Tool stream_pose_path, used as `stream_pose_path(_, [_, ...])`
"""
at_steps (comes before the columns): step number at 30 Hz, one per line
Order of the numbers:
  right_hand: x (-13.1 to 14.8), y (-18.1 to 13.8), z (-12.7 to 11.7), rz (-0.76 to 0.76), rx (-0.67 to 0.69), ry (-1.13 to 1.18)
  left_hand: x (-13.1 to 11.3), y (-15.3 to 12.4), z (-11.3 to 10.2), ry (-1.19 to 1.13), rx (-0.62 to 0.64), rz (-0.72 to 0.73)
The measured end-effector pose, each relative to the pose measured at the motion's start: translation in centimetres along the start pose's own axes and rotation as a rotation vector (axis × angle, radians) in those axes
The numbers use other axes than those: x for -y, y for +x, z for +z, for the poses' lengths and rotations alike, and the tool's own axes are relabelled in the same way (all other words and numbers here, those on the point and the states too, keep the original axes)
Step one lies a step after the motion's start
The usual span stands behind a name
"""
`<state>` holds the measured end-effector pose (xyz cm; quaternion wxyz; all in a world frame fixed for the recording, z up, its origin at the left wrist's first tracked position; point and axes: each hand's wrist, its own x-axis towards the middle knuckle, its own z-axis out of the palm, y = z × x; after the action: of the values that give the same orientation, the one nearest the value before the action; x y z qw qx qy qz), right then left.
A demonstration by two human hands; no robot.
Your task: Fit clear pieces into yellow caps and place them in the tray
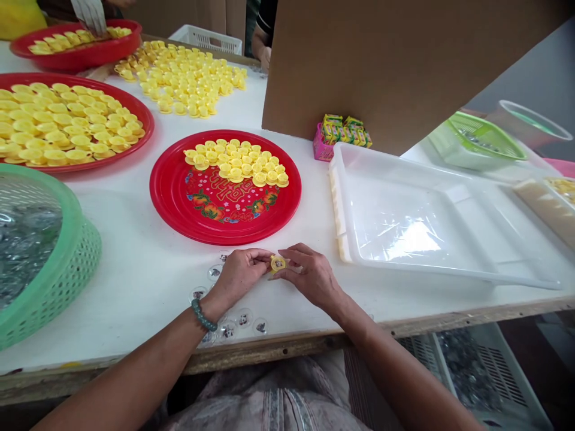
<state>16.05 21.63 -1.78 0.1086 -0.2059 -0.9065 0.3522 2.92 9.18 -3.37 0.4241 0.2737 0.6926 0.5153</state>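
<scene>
My left hand point(239, 273) and my right hand point(309, 274) meet near the table's front edge, both pinching one small yellow plastic cap point(278, 263) that has a round picture sticker on it. Several clear round stickers point(233, 320) with small pictures lie on the white table under and around my left wrist. Just beyond my hands sits a red plate point(179, 197) with several yellow caps point(238, 160) lined up on its far half.
A green basket point(67, 263) of shiny pieces stands at the left. Two more red plates point(139, 129) of yellow caps and a loose pile of yellow caps point(184, 75) lie behind. A clear plastic tray point(404, 221) is at the right, a cardboard sheet point(386, 66) behind it. Another person's hand point(265, 57) shows at the back.
</scene>
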Motion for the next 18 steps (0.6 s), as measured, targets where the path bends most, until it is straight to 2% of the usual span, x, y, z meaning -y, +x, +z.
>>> stream_pose_path(4, [0.3,-0.4,0.2,0.021,-0.009,-0.070,-0.2,0.0,0.2,-0.119,0.014,-0.028])
stream_pose_path(8, [0.2,-0.3,0.1,-0.014,-0.015,-0.074,-0.2,0.0,0.5,-0.070,-0.001,-0.004])
stream_pose_path(13, [0.5,0.3,-0.3,-0.056,0.075,-0.061,0.2,0.4,0.7,-0.008,-0.044,0.023])
stream_pose_path(18, [0.8,1.1,-0.7,-0.120,0.160,-0.206,0.3,0.5,0.7,0.021,-0.037,0.027])
